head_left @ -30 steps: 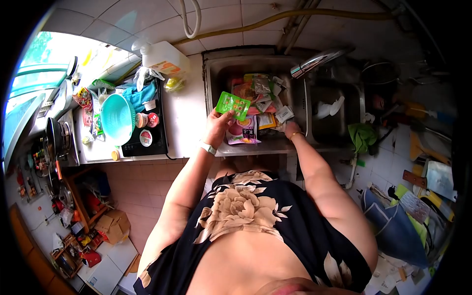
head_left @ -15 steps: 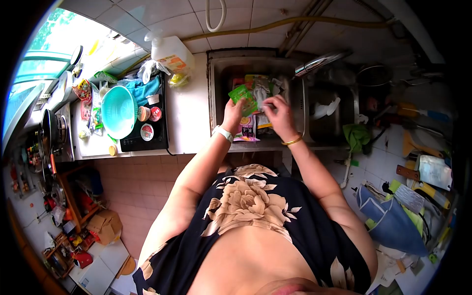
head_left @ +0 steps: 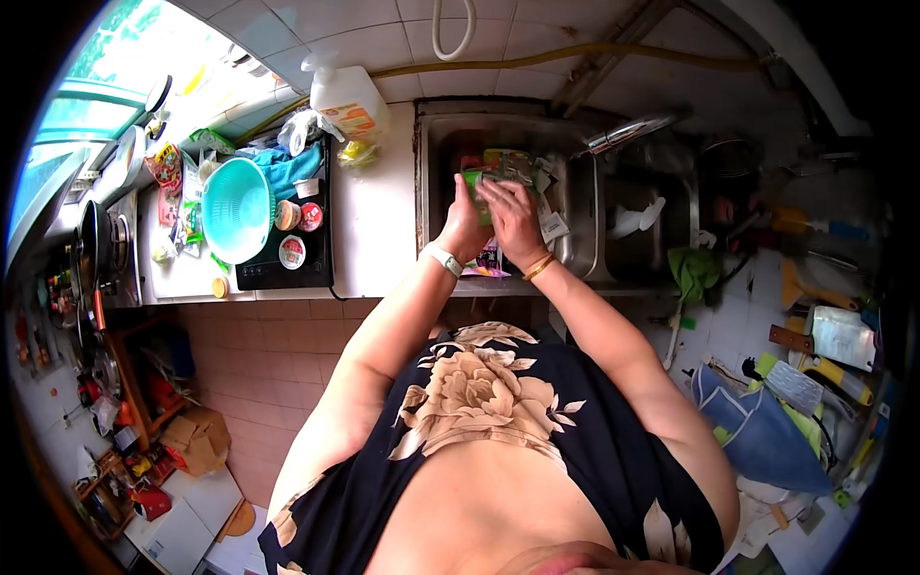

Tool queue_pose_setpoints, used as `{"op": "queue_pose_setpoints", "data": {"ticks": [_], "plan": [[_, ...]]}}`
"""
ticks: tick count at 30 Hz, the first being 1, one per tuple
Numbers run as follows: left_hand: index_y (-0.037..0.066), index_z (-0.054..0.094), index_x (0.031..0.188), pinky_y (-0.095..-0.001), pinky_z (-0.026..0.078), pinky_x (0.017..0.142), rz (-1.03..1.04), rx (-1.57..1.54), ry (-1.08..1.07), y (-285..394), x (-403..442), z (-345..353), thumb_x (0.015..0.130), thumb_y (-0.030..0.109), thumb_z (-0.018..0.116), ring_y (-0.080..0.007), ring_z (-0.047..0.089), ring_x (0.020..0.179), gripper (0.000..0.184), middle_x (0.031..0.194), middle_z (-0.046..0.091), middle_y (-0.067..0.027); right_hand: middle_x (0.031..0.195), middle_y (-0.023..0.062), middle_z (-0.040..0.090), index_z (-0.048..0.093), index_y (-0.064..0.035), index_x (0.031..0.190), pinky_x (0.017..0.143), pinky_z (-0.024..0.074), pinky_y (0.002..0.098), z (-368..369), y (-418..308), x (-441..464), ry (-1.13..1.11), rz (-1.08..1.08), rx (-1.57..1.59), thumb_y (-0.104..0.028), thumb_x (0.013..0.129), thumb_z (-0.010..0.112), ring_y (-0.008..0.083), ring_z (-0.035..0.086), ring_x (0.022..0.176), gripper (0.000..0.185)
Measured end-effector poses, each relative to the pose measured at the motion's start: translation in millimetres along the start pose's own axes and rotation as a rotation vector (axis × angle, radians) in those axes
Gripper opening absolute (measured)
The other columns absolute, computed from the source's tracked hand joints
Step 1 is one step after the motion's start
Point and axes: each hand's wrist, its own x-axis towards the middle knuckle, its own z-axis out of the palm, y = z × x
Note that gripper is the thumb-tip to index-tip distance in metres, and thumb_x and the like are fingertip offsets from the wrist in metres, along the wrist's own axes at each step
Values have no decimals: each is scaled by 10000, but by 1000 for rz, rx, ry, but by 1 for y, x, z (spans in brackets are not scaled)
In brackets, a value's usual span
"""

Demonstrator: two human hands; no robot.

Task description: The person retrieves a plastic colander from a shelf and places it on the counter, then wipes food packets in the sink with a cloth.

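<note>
Both of my hands meet above the left sink basin (head_left: 575, 235). In my left hand (head_left: 462, 230) is a green plastic packet (head_left: 472, 179), gripped with the thumb upright along its side. My right hand (head_left: 516, 222) lies across the packet with its fingers stretched out flat, covering much of it. Below my hands a pink and purple packet (head_left: 489, 259) shows partly in the basin. More small packets, one with a white label (head_left: 553, 226), lie behind and to the right of them.
A chrome tap (head_left: 628, 134) reaches over the sinks. The right basin holds a white object (head_left: 636, 218). On the left counter stand a turquoise basket (head_left: 237, 211), small tubs (head_left: 291, 251) on a black hob (head_left: 278, 276), and a large plastic jug (head_left: 350, 103). A green cloth (head_left: 694, 268) hangs at right.
My right hand has moved left and flattened over the green packet; its fingertips were pinched beside it before. The view has shifted slightly.
</note>
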Motion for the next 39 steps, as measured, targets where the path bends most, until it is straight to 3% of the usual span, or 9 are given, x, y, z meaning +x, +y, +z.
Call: {"op": "queue_pose_setpoints", "data": {"ticks": [3, 10, 12, 15, 19, 25, 30, 31, 39], "plan": [[73, 297, 1439, -470, 288, 1095, -120, -93, -159, -6, 6, -16, 859, 782, 260, -283, 300, 1374, 917, 1462, 336, -162, 1152, 61, 646, 668, -58, 1105, 893, 456, 377, 7, -5, 0, -12, -49, 37, -6, 792, 579, 261, 562, 1016, 330], [144, 265, 1458, -503, 194, 1139, -30, -121, -201, -2, 3, -18, 884, 751, 245, -256, 305, 1371, 835, 1499, 281, -128, 1119, 72, 656, 688, -28, 1031, 874, 471, 374, 15, 9, 14, -26, 61, 26, -11, 800, 591, 261, 569, 973, 251], [91, 245, 1460, -502, 191, 1140, 118, 173, -147, -11, 20, -38, 884, 750, 257, -266, 322, 1361, 876, 1498, 283, -146, 1134, 79, 652, 687, -34, 1054, 901, 460, 372, 15, -5, -1, -1, 34, -16, -6, 801, 584, 257, 564, 998, 275], [36, 304, 1427, -465, 245, 1131, -218, -402, 25, -10, 24, -46, 819, 813, 308, -286, 387, 1317, 986, 1474, 327, -179, 1153, 92, 643, 679, -32, 1080, 923, 451, 372, 23, -20, -10, -46, 33, 69, 12, 795, 566, 260, 557, 1014, 310], [100, 409, 1378, -460, 300, 1100, -78, -283, -45, -20, 24, -49, 803, 829, 306, -290, 412, 1301, 934, 1404, 424, -169, 1177, 80, 638, 673, -50, 1101, 906, 471, 349, 29, -15, 7, -107, -3, 126, 20, 794, 559, 262, 556, 994, 335], [79, 427, 1366, -393, 400, 1014, 59, 44, -36, -29, 24, -64, 999, 473, 336, -231, 523, 1179, 546, 1278, 555, -126, 1122, 82, 668, 682, -73, 1050, 850, 493, 344, 46, 19, 9, -5, 133, 114, 38, 811, 546, 259, 608, 945, 297], [-11, 317, 1428, -298, 517, 788, 226, 8, 108, 1, -10, -44, 882, 120, 659, -179, 600, 1016, 657, 1141, 610, -126, 1006, 79, 675, 643, 4, 1048, 786, 514, 261, 48, 20, 11, 248, 970, 1077, 34, 912, 486, 145, 647, 880, 210], [-14, 360, 1401, -244, 515, 726, 217, -15, 123, 2, -12, -43, 852, 63, 686, -133, 616, 922, 643, 1088, 626, -98, 1012, 86, 669, 627, 9, 1067, 797, 514, 263, 49, 23, 9, 277, 907, 1078, 35, 916, 478, 148, 642, 888, 214], [-3, 551, 1126, -193, 469, 601, 280, 161, 104, 0, -20, -63, 936, 105, 590, -88, 603, 726, 221, 903, 630, -23, 1028, 62, 644, 609, -43, 1092, 810, 523, 306, 58, 26, 12, 274, 1014, 1096, -39, 960, 470, 153, 624, 921, 193]]}}
